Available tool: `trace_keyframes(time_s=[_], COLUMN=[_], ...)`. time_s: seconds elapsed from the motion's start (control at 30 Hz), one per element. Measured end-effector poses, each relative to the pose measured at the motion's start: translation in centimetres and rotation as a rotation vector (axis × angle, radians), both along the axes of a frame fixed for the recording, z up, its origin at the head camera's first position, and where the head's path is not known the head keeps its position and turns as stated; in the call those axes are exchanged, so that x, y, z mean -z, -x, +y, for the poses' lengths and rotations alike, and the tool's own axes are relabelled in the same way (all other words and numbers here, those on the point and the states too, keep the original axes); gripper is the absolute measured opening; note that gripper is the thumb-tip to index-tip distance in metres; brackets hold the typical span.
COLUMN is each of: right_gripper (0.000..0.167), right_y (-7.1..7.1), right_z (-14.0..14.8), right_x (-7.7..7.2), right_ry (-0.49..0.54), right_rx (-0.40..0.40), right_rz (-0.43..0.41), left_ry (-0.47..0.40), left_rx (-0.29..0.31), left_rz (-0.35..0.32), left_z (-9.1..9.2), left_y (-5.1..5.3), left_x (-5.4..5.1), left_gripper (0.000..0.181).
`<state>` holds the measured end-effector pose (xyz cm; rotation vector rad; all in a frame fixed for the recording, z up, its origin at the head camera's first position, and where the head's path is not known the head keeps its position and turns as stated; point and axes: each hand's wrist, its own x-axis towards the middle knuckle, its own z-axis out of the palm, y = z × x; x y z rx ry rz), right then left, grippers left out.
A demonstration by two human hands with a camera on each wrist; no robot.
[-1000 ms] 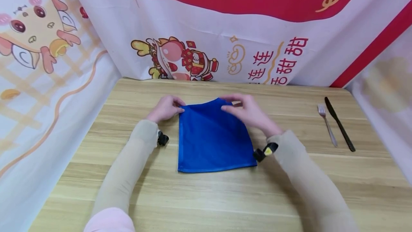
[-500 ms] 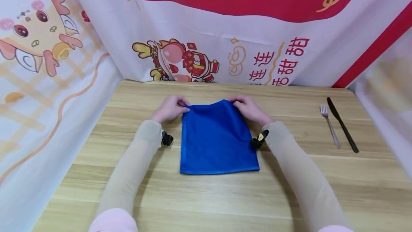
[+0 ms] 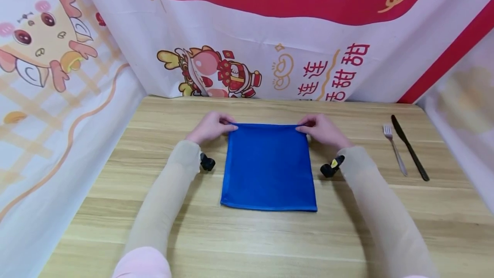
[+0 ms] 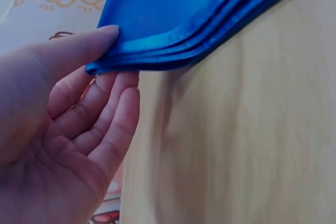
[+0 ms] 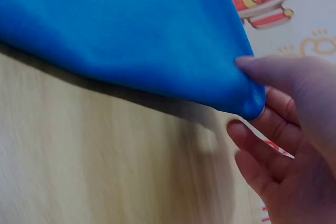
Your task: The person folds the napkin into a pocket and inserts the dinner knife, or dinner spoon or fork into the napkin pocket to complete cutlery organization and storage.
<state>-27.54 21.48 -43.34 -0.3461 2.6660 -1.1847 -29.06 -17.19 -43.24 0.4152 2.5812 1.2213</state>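
A folded, roughly square piece of smooth blue cloth (image 3: 270, 166) lies on the pale wood-grain desk (image 3: 266, 243), in the middle between the two forearms. Both hands have its far corners. The left hand (image 3: 212, 128) is nearly closed at the tips, thumb on top and fingers beneath, pinching the far left corner; the right hand (image 3: 323, 131) pinches the far right corner the same way, with its spare fingers loosely bent beside the cloth. Holding one corner each probably keeps the far edge straight and taut between them, and the thumb-over grip likely serves to stop the layers sliding apart. In the left wrist view those layers show as stacked hems along the left side, so a pinch through all of them at the corner makes sense. Both wrist views show the pinched corners lifted a little off the desk, while the near edge lies down flat, perhaps so that its resting weight steadies the cloth.

A slim metal fork (image 3: 394, 149) and a dark, long table knife (image 3: 410, 148) lie side by side near the desk's right edge, well apart from the cloth, presumably to leave room for both hands to work
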Motion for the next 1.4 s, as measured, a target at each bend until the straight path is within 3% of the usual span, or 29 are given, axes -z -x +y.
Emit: trace_keyframes(time_s=[0.27,0.43,0.67,0.9,1.13,1.4], right_gripper=[0.023,0.024,0.034,0.041,0.043,0.050], right_y=[0.4,1.0,1.1,-0.6,-3.8,-8.4], right_z=[1.2,0.9,0.7,1.3,2.2,3.2], right_x=[-0.2,0.3,0.9,-0.7,-1.8,-2.1], right_ry=[0.064,0.113,0.143,0.122,0.088,-0.024], right_rx=[0.110,0.168,0.179,0.150,0.087,-0.028], right_rz=[-0.004,0.033,0.063,0.104,0.091,0.089], left_ry=[-0.022,-0.029,-0.029,-0.044,-0.035,-0.009], left_rx=[-0.026,-0.100,-0.129,-0.088,0.002,0.140], left_rz=[0.031,0.051,0.076,0.143,0.212,0.196], left_z=[1.9,3.0,3.8,3.0,2.3,1.9], left_y=[1.1,2.3,2.1,0.1,-3.5,-7.4], left_x=[-0.4,-0.1,0.3,-0.4,-1.4,-1.2], left_gripper=[0.026,0.027,0.041,0.045,0.038,0.037])
